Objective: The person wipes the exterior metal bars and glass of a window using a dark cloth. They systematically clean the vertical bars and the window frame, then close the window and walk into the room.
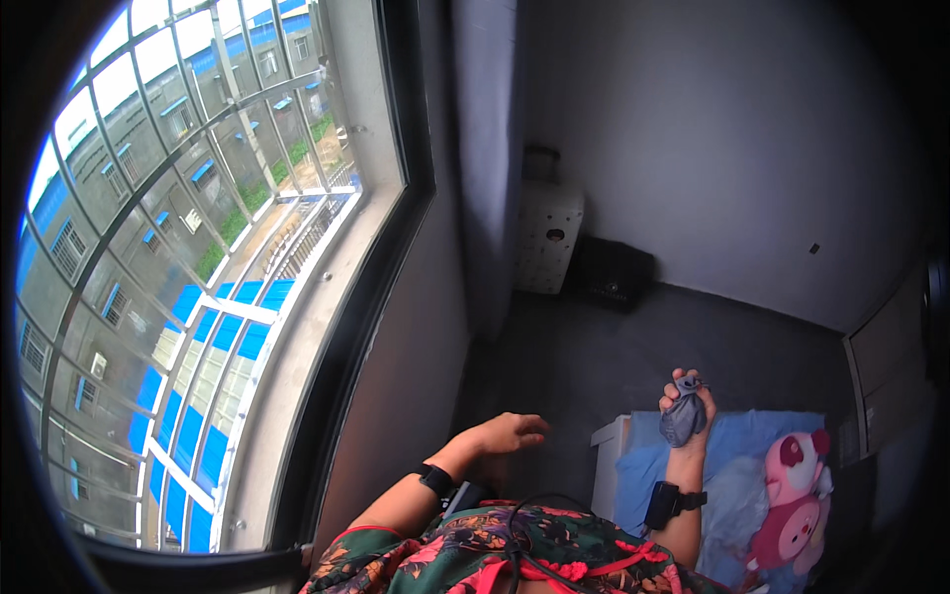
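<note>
My right hand (705, 404) is raised in front of me, its fingers closed round a bunched grey cloth (681, 420). Part of the cloth hangs down over the palm side. My left hand (510, 432) is held out beside the window wall with its fingers stretched to the right, and nothing shows in it. Each wrist wears a dark strap, the right one with a black box (661, 506) on it.
On the left, a barred window (327, 327) has a wide sill. Beyond it hangs a grey curtain (487, 168). A pale suitcase (546, 238) and a black bag (612, 274) stand by the far wall. Pink plush toys (795, 470) lie on a blue-covered surface (727, 436) at the right.
</note>
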{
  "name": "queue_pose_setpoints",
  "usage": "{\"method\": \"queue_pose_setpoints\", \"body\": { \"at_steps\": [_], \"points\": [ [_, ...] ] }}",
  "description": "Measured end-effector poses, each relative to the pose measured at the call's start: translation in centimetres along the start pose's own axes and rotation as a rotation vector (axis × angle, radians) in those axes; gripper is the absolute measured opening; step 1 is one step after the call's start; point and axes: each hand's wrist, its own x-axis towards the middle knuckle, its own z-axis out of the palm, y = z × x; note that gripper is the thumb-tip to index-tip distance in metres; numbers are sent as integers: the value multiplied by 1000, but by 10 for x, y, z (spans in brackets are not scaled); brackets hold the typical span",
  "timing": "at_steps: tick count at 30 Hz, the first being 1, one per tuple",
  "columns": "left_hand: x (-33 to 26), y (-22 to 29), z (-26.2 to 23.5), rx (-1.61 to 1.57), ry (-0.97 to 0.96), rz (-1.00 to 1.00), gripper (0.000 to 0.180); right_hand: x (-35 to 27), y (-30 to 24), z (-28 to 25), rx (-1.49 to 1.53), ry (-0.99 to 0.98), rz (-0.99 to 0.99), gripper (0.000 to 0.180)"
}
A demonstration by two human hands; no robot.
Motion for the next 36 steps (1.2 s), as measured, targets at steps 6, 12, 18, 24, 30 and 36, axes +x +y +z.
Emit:
{"method": "queue_pose_setpoints", "body": {
  "at_steps": [6, 12, 18, 24, 30, 36],
  "points": [
    [88, -61, -66, -18, 151, -112, 31, 72, -24, -2, -90, 126, -94, 18],
    [209, -54, -85, -54, -15, -140, 43, 86, -60, -80, 5, 445, -226, 16],
    [347, -34, -106, -122, -189, -335, 48, 144, -86, -181, 120, 564, -335, 24],
    [499, -47, -138, 108, -185, -86, 35, 240, -153, -241, 187, 423, -301, 30],
    [645, -33, -142, -134, -324, -57, 50, 300, -266, -296, 70, 604, -306, 21],
    [767, -15, -103, -283, -436, -342, 35, 349, -342, -311, 225, 776, -535, 18]
  ]
}}
